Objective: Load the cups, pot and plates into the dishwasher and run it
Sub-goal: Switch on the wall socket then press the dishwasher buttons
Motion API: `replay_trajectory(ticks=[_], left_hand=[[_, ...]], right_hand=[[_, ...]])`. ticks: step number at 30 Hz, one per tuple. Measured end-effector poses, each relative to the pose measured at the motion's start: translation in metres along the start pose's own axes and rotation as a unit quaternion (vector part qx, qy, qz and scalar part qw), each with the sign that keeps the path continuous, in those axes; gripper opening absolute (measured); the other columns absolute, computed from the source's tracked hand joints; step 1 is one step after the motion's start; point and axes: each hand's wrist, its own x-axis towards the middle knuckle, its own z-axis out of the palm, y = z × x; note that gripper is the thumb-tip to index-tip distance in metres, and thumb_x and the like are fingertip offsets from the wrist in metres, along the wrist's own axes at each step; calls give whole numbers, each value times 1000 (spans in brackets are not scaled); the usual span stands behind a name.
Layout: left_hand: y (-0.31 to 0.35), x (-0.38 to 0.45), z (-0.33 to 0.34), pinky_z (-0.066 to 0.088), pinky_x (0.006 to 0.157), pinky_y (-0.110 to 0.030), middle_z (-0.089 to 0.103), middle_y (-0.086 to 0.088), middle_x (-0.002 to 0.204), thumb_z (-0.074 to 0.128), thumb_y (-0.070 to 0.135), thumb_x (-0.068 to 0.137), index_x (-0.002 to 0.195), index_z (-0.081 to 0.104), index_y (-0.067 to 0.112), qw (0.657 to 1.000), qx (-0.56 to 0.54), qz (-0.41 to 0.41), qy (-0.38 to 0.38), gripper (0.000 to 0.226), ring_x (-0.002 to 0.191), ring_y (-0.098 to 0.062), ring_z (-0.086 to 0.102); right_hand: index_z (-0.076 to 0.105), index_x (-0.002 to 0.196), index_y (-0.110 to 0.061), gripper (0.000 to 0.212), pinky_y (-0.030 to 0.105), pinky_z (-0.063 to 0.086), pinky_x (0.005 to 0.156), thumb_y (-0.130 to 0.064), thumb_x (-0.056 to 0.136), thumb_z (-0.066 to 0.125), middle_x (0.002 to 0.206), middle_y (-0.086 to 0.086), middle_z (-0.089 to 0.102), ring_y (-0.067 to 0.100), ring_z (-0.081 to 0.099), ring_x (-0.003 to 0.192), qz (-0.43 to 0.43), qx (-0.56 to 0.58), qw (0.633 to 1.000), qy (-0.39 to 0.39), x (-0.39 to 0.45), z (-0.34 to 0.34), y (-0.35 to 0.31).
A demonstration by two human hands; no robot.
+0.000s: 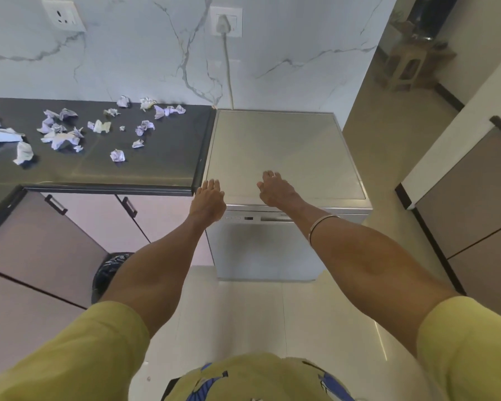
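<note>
While the dishwasher (284,157) stands closed, both hands hover flat above it.

- Dishwasher (284,157): its door is seen steeply from above; the control-strip markings at the top of the front are too small to read.
- Left hand (208,202) and right hand (275,189): palms face away, so contact with the dishwasher top cannot be judged.
- Bin (110,270), at 8 o'clock from the dishwasher: largely hidden behind the left forearm.
- Crumpled papers (61,134): the leftmost ones are cut off by the left edge.
- Wooden stool (408,65), at 1 o'clock: blurred; the items on it cannot be identified.
</note>
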Motion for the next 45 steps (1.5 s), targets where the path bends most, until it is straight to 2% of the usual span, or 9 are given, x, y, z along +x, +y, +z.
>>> replay_trajectory(ticks=[4,9,16,20,25,30,37,41,45], left_hand=[[-28,-12,18,16,123,-45,17,-17,163,45,11,99,155,17,0,998,-34,-17,-43,63,151,-34,12],[-60,-17,40,12,123,-46,9,-14,165,59,9,91,157,12,7,999,-13,13,-51,81,153,-33,4],[-97,-1,97,7,123,-46,-5,-11,166,70,28,90,158,1,8,996,20,87,0,99,152,-32,-8],[-99,25,113,1,124,-45,-12,-12,165,74,32,86,158,-7,11,990,38,125,56,111,151,-31,-13],[-105,51,127,0,123,-47,-4,-11,166,80,39,80,159,1,18,979,83,175,60,114,152,-31,-10],[-107,55,145,12,123,-50,24,-14,161,78,32,82,156,23,17,974,81,173,125,93,150,-36,16],[-110,54,152,18,122,-51,36,-14,156,80,34,74,151,33,15,964,74,187,174,92,145,-37,29],[-110,56,152,24,120,-51,42,-14,152,81,32,75,147,39,13,958,81,200,190,86,142,-36,36],[-108,50,144,20,121,-49,37,-12,155,82,30,76,150,34,15,967,72,186,159,90,145,-35,30]], right_hand=[[42,138,3,43,47,40,101,-19,102,31,150,18,33,34,32,136,-6,-16,999,-30,2,20,2],[42,138,3,43,47,40,101,-20,102,32,145,19,37,35,37,132,25,10,1000,-16,2,54,-1],[31,145,3,48,46,33,109,-21,103,36,153,20,32,36,33,137,32,37,996,78,14,113,-5],[41,138,1,42,46,33,108,-22,103,35,149,20,37,36,37,134,34,36,990,129,34,133,5],[47,131,2,41,46,35,104,-24,104,31,137,20,49,37,45,124,26,55,982,177,45,164,22],[55,125,-5,38,38,40,98,-26,105,29,125,9,59,30,52,115,17,69,960,271,36,170,23],[58,126,-9,39,38,48,93,-27,104,32,120,3,64,25,56,113,44,69,941,327,34,178,19],[58,126,-10,37,40,50,88,-28,104,33,120,3,63,26,55,112,47,73,940,329,32,177,18],[46,141,-7,46,40,37,108,-29,106,27,143,6,51,27,42,134,33,62,966,250,32,171,22]])
